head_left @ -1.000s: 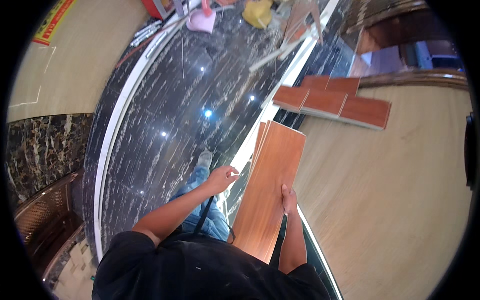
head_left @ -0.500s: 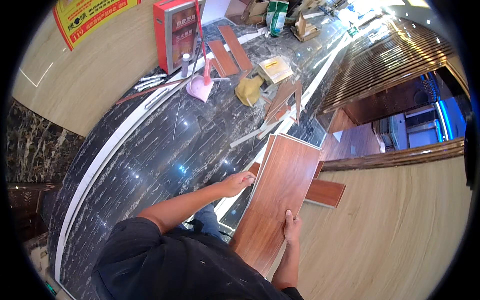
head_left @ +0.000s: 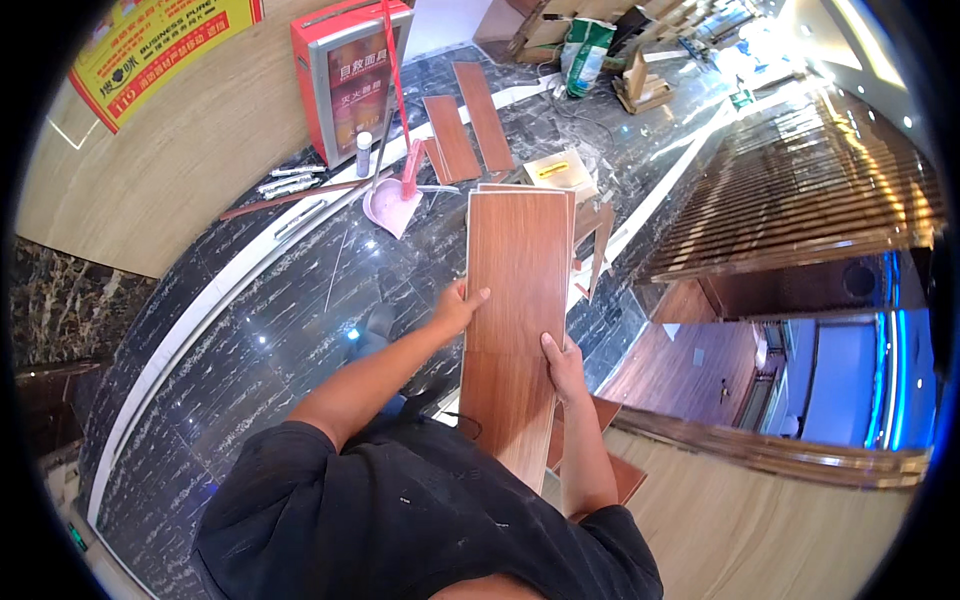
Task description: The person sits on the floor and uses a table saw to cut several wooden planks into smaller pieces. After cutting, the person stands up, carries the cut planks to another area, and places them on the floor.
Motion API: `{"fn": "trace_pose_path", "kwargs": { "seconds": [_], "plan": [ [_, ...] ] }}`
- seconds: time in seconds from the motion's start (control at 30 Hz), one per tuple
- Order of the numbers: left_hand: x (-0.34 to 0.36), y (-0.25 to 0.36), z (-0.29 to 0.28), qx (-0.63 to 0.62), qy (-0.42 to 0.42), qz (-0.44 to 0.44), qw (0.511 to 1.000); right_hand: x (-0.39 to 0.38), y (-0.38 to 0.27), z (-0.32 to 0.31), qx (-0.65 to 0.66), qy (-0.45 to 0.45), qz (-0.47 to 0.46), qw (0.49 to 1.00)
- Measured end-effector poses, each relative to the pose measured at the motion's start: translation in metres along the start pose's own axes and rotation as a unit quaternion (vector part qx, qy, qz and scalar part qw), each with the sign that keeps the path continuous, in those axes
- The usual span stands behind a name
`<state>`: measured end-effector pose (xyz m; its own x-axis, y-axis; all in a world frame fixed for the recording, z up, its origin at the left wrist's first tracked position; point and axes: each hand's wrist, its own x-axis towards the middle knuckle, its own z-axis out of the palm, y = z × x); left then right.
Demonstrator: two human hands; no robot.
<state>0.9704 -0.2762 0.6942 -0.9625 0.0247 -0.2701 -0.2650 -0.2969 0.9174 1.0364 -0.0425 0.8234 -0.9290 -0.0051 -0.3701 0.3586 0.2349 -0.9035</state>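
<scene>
A stack of long reddish-brown wood-look planks (head_left: pixel 514 260) is held upright in front of my body, its top edges slightly staggered. My left hand (head_left: pixel 460 307) is closed on the left edge of the stack, thumb over the front face. Lower down on the opposite edge, my right hand (head_left: pixel 563 365) grips it with the thumb on the front. More brown planks (head_left: pixel 625 479) show low behind the stack at the right, partly hidden.
Beyond lie a pink dustpan (head_left: pixel 390 205), a red cabinet (head_left: pixel 350 90), loose planks (head_left: pixel 484 120), a pale box (head_left: pixel 560 175), wood offcuts (head_left: pixel 596 250) and a green-white bag (head_left: pixel 584 58). The dark marble floor (head_left: pixel 230 380) has white bands. A slatted, metal-framed opening (head_left: pixel 760 260) stands at the right.
I have turned toward the right, bringing more of the floor clutter and doorway into view. The stack has swung more upright, and my left hand has closed onto its left edge.
</scene>
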Motion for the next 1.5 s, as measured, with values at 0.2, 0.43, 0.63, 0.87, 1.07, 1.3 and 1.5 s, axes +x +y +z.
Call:
{"fn": "trace_pose_path", "kwargs": {
  "seconds": [0.2, 0.43, 0.63, 0.87, 1.07, 1.3, 1.5],
  "plan": [
    [0.207, 0.054, -0.017, -0.048, 0.043, 0.034, 0.997, 0.139, -0.001, -0.028, 0.203, -0.069, 0.164, 0.963],
    [0.396, 0.170, 0.014, -0.090, -0.018, 0.024, 0.996, 0.279, -0.086, -0.105, -0.004, -0.073, 0.148, 0.986],
    [0.594, 0.219, 0.040, -0.127, -0.068, 0.014, 0.989, 0.444, -0.165, -0.113, -0.072, 0.070, 0.062, 0.993],
    [0.826, 0.195, 0.008, 0.088, 0.104, 0.034, 0.990, 0.696, -0.207, -0.155, -0.180, 0.049, -0.073, 0.980],
    [0.915, 0.236, -0.002, 0.002, 0.157, -0.102, 0.982, 0.825, -0.316, -0.170, -0.148, 0.013, 0.021, 0.989],
    [1.015, 0.279, -0.051, -0.189, 0.251, -0.111, 0.943, 0.969, -0.349, -0.181, -0.310, 0.142, -0.057, 0.938],
    [1.158, 0.251, -0.167, -0.268, 0.243, -0.104, 0.926, 1.103, -0.360, -0.153, -0.379, 0.225, 0.014, 0.897]
  ]
}}
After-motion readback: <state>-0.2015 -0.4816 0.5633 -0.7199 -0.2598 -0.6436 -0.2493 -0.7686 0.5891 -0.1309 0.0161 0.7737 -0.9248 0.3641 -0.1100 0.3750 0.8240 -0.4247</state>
